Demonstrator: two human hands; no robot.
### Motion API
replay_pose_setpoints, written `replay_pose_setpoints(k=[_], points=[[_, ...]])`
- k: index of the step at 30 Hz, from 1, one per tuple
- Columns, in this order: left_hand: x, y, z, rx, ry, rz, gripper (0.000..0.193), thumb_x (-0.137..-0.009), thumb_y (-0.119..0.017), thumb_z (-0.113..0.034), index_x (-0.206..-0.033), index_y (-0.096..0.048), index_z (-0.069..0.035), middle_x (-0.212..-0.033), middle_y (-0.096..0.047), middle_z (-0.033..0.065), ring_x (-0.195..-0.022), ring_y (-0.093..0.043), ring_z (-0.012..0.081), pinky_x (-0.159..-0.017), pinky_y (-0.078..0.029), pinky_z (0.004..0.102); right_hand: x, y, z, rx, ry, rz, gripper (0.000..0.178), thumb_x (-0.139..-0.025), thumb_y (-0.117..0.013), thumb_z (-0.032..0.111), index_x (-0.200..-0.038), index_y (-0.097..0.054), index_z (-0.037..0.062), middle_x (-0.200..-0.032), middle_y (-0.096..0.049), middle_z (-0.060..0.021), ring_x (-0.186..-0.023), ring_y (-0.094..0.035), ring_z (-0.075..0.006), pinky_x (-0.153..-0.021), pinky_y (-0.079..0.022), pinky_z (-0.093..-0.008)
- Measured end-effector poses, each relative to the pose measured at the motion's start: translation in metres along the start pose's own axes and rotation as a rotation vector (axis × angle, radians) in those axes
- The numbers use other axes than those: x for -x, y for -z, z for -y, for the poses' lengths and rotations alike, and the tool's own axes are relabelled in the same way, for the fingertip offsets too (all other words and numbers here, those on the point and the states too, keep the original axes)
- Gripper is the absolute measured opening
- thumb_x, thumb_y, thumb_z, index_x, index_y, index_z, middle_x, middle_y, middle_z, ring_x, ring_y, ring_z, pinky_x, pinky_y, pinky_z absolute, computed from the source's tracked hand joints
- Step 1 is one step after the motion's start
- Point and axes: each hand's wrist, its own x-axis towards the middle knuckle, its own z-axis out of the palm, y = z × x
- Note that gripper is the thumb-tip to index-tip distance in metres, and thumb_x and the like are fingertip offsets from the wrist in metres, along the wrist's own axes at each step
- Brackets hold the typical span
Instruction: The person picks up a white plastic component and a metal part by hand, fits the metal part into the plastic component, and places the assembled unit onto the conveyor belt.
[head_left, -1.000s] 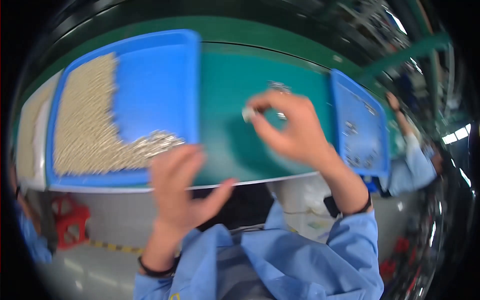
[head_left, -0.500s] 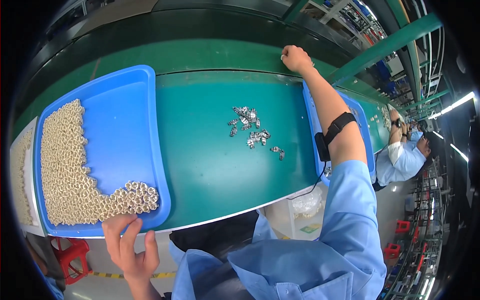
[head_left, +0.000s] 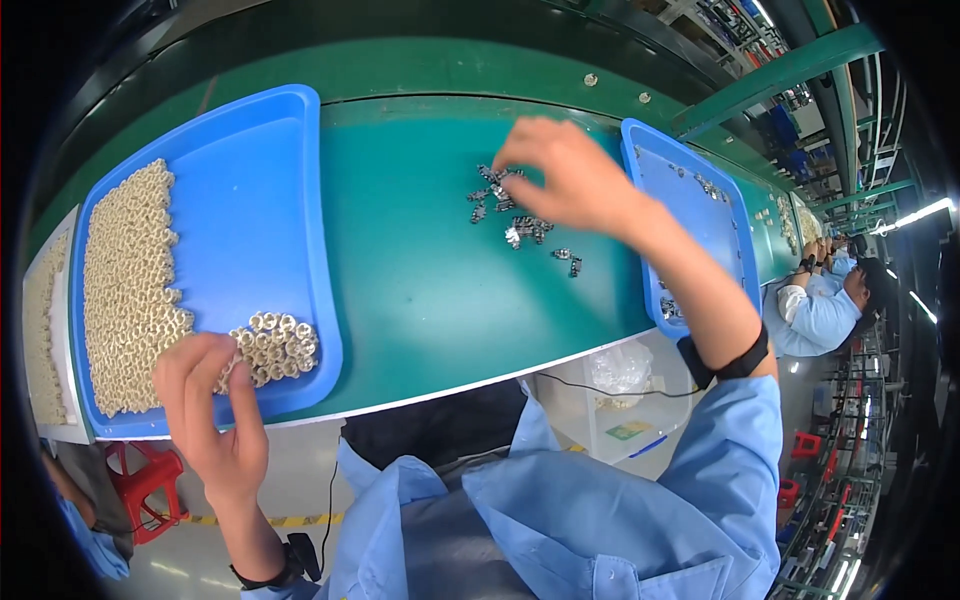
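Observation:
My left hand (head_left: 212,415) is over the near edge of a blue tray (head_left: 250,190), fingertips at the small cream ring-shaped parts (head_left: 125,300). Its thumb stands apart from the bent fingers, and I make out nothing held. On the green work surface (head_left: 430,290) lies a loose pile of small dark, shiny metal parts (head_left: 525,232). My right hand (head_left: 575,180) reaches in over the pile from the right, thumb and forefinger spread around a few pieces. Its other fingers are partly hidden, and it grips nothing that I can see.
A second blue tray (head_left: 690,215) with scattered small metal parts stands at the right. Two small round parts (head_left: 590,79) rest on the raised green ledge behind. A red stool (head_left: 145,485) is at lower left. Co-workers in blue (head_left: 825,310) sit farther right.
My right hand has come from the far ledge down to the metal pile; two small round parts now show on that ledge. My left hand has moved forward over the cream parts.

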Motion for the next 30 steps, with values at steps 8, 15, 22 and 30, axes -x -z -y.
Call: replay_pose_setpoints(k=[8, 15, 22, 30], points=[[0.019, 0.025, 0.026, -0.195, 0.151, -0.085, 0.017, -0.089, -0.070, 0.001, -0.106, -0.068, -0.003, -0.111, -0.068, 0.0113, -0.106, -0.062, 0.0306, -0.097, -0.042, 0.0419, 0.028, -0.022, 0.038, -0.005, -0.162, -0.128, 0.008, -0.082, -0.072, 0.003, -0.089, -0.069, -0.0003, -0.089, -0.066, -0.0147, -0.090, -0.063, -0.0361, -0.080, -0.050, -0.0453], [0.007, 0.028, 0.035, -0.394, 0.230, -0.085, 0.013, -0.089, -0.074, -0.012, -0.101, -0.071, -0.007, -0.110, -0.066, 0.0065, -0.109, -0.059, 0.0262, -0.092, -0.037, 0.0402, 0.033, -0.026, 0.067, -0.170, -0.289, -0.289, 0.010, -0.091, -0.069, 0.002, -0.100, -0.066, 0.0003, -0.092, -0.068, -0.0120, -0.087, -0.065, -0.0267, -0.079, -0.052, -0.0377], [-0.024, 0.016, 0.040, -0.648, 0.239, 0.094, 0.014, -0.084, -0.078, -0.016, -0.092, -0.075, -0.006, -0.106, -0.063, 0.0051, -0.106, -0.056, 0.0253, -0.088, -0.037, 0.0428, 0.053, -0.046, 0.114, -0.502, -0.449, -0.394, 0.009, -0.094, -0.069, 0.001, -0.101, -0.065, -0.0006, -0.091, -0.069, -0.0098, -0.083, -0.066, -0.0180, -0.078, -0.052, -0.0302], [-0.032, 0.009, 0.040, -0.696, 0.266, 0.203, 0.012, -0.083, -0.077, -0.015, -0.088, -0.073, -0.005, -0.105, -0.063, 0.0058, -0.105, -0.056, 0.0265, -0.088, -0.037, 0.0440, 0.059, -0.049, 0.120, -0.693, -0.297, -0.388, 0.009, -0.089, -0.073, -0.003, -0.097, -0.071, -0.0022, -0.093, -0.071, -0.0105, -0.083, -0.067, -0.0197, -0.076, -0.053, -0.0310]])
